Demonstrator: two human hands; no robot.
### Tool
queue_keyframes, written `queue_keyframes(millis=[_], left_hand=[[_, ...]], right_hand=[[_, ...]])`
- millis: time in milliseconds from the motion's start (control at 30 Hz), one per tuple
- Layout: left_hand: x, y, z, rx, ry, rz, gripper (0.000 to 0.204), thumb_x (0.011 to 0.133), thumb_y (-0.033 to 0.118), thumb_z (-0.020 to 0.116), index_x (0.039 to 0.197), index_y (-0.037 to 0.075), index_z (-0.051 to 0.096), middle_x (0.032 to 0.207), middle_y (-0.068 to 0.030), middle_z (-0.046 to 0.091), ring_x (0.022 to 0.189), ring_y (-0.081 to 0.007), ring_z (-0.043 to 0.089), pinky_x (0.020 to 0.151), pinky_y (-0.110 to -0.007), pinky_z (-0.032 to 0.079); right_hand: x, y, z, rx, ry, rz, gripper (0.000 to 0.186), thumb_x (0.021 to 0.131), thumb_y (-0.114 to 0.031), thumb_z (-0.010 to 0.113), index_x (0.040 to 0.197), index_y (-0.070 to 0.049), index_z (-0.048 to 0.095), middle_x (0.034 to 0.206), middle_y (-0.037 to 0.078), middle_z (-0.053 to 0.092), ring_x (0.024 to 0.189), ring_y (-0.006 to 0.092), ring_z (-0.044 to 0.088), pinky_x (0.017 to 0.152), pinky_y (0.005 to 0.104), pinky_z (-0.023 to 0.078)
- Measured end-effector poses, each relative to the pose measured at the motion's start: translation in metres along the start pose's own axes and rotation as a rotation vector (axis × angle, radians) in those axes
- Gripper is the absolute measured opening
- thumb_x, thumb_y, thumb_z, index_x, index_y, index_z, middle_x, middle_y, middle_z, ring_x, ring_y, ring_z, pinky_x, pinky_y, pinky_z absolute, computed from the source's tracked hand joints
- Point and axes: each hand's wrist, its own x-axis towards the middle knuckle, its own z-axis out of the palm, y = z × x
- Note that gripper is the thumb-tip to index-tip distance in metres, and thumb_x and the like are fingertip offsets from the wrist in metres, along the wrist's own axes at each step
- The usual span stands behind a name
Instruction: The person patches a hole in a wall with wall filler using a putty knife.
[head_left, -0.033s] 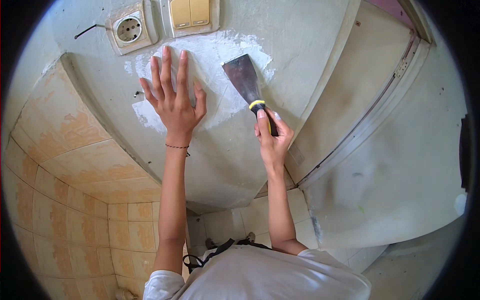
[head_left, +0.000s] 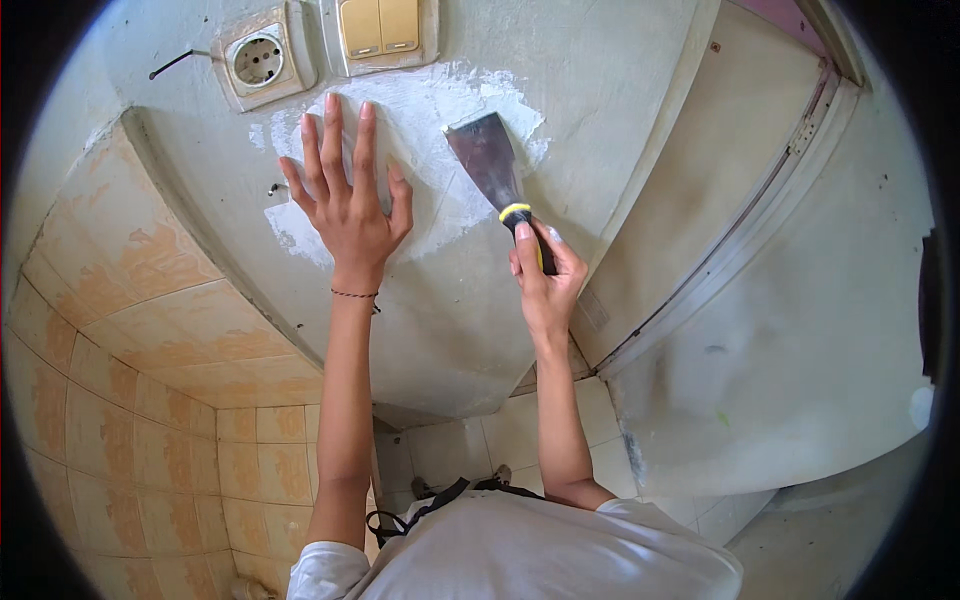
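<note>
My right hand (head_left: 548,275) is closed around the black-and-yellow handle of a putty knife (head_left: 485,160). The knife tilts up and to the left, its broad metal blade over a patch of white filler (head_left: 440,110) on the grey wall. A little white residue shows along the blade's tip and on a finger of that hand. To the left, my left hand (head_left: 355,215) lies with fingers spread against the wall, over the patch's left part. It holds nothing, and a thin cord bracelet circles its wrist.
Above the patch are a round wall socket (head_left: 258,60) and a yellow double switch (head_left: 380,27). A dark rod (head_left: 180,63) sticks out left of the socket. Orange-patterned tiles (head_left: 140,250) cover the lower left wall. On the right stands a door (head_left: 700,170) in its frame.
The putty knife and my right hand have shifted very slightly downward. My left hand has stayed in place.
</note>
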Motion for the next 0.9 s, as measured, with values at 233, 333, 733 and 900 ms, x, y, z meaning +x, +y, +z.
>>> queue_keyframes(millis=[233,333,733,900], left_hand=[[-0.001,0.001,-0.001,-0.004,0.000,-0.002,0.067,0.088,0.026,0.055,0.155,0.021,0.052,0.164,-0.0090,0.044,0.156,-0.0301,0.032,0.129,-0.051,0.003],[-0.003,0.000,0.003,-0.015,0.016,0.003,0.067,0.088,0.026,0.055,0.155,0.020,0.052,0.164,-0.0090,0.044,0.156,-0.0298,0.031,0.130,-0.051,0.002],[0.001,0.001,0.000,0.010,0.006,0.038,0.071,0.088,0.022,0.054,0.158,0.017,0.047,0.166,-0.0114,0.039,0.157,-0.0309,0.029,0.129,-0.049,0.005],[-0.002,-0.003,0.003,-0.014,0.029,0.024,0.069,0.086,0.026,0.056,0.155,0.021,0.052,0.165,-0.0089,0.043,0.157,-0.0292,0.030,0.130,-0.049,0.002]], right_hand=[[-0.010,0.007,-0.009,0.014,0.037,0.039,0.026,0.101,-0.017,0.072,0.117,0.003,0.075,0.069,-0.003,0.057,0.061,0.0039,0.051,0.054,0.0216,0.038],[0.000,-0.004,-0.002,-0.016,0.014,0.013,0.025,0.100,-0.015,0.072,0.117,0.003,0.075,0.067,-0.004,0.057,0.061,0.0037,0.050,0.054,0.0216,0.038],[-0.004,-0.004,-0.007,0.028,0.023,0.019,0.025,0.101,-0.015,0.071,0.117,0.004,0.075,0.069,-0.003,0.058,0.061,0.0037,0.051,0.054,0.0215,0.038],[-0.009,0.002,-0.011,0.013,0.022,0.013,0.025,0.101,-0.016,0.071,0.116,0.004,0.075,0.069,-0.003,0.058,0.062,0.0038,0.052,0.055,0.0216,0.039]])
